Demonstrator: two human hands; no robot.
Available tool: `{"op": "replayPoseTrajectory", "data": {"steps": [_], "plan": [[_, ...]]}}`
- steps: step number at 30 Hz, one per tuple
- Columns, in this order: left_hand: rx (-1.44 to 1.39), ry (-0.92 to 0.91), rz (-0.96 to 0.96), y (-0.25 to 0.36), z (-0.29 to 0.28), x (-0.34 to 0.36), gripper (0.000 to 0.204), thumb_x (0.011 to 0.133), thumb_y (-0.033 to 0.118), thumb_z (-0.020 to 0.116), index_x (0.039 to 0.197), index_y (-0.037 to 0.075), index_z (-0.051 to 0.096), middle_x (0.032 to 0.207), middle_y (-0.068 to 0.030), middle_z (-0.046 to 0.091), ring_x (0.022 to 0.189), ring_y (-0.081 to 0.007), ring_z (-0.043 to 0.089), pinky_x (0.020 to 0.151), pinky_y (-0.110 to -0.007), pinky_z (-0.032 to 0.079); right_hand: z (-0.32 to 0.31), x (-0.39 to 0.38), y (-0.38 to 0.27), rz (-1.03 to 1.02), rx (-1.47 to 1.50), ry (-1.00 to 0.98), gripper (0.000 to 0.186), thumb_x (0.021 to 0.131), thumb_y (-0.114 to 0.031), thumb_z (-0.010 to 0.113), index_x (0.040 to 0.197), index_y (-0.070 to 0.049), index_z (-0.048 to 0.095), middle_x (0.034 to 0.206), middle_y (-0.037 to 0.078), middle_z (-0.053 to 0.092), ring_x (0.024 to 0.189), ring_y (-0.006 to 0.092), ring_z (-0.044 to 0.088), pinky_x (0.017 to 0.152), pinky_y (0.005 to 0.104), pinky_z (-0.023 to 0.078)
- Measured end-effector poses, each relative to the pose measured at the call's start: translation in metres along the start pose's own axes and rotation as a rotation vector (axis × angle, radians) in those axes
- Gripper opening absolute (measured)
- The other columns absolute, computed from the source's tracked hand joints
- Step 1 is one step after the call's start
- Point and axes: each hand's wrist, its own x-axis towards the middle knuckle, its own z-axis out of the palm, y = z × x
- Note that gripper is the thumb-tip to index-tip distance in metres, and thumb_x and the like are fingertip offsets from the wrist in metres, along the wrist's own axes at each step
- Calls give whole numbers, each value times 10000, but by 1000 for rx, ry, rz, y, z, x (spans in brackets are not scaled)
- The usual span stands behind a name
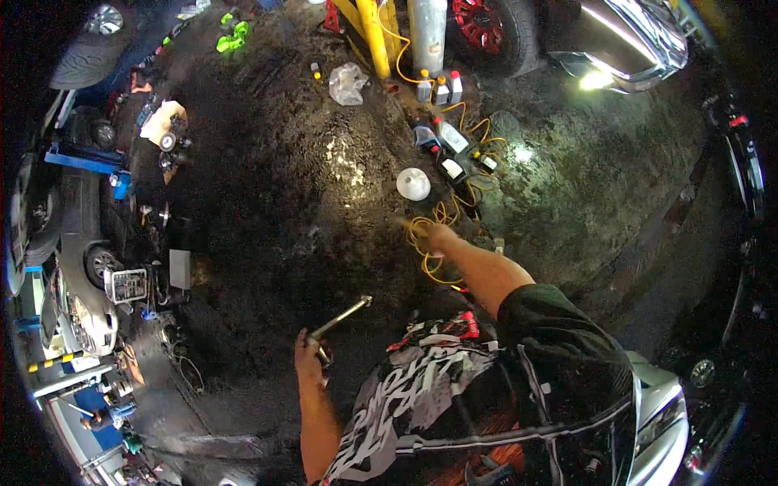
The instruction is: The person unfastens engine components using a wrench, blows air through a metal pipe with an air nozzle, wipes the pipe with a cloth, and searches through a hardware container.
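Observation:
My left hand (310, 352) is closed around a long chrome bar tool (340, 316), which points up and right over the dark floor; another shiny metal piece shows by my fingers, too small to identify. My right hand (435, 236) is stretched forward at a loose coil of yellow hose (433, 275); its fingers are blurred, so I cannot see if they grip it. Just beyond the coil are a white funnel (412, 184) and several oil bottles (453, 139).
A yellow lift post (374, 40), a wheel with red rim (478, 28) and a plastic bag (347, 83) lie ahead. Cars (85, 316), a grey box (179, 269) and tools line the left. A person (101, 417) is at lower left. A silver car (656, 421) is behind my right.

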Motion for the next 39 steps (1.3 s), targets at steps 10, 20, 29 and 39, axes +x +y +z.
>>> {"op": "replayPoseTrajectory", "data": {"steps": [10,20,29,39], "plan": [[138,234,136,-25,-84,-22,574,843,65,551,1394,103,395,950,-111,608,658,-182,591,579,-298,496,-61,66,155,364,-710,17,482,947,-332,456,1389,-175,347,1391,34,423,1213,228,454,914,473,434],[-13,214,212,3,-243,-49,683,841,72,606,1450,111,299,843,-88,558,601,-150,521,528,-306,461,62,89,-229,-299,220,-78,483,944,-365,459,1311,-52,478,1226,130,560,1108,248,532,858,401,465],[11,79,483,49,-502,-39,803,813,37,622,1484,52,182,916,-102,568,702,-160,547,650,-303,484,191,-9,-636,-341,307,-401,508,955,-374,440,1368,-79,418,1306,142,515,1140,290,533,829,414,526],[-186,152,633,93,-785,25,817,765,-23,631,1463,-13,207,1234,-130,519,1020,-159,494,887,-271,417,330,-14,-974,-718,-316,-492,440,892,-211,598,1281,-22,519,1154,130,615,1018,197,587,858,328,475]]}}
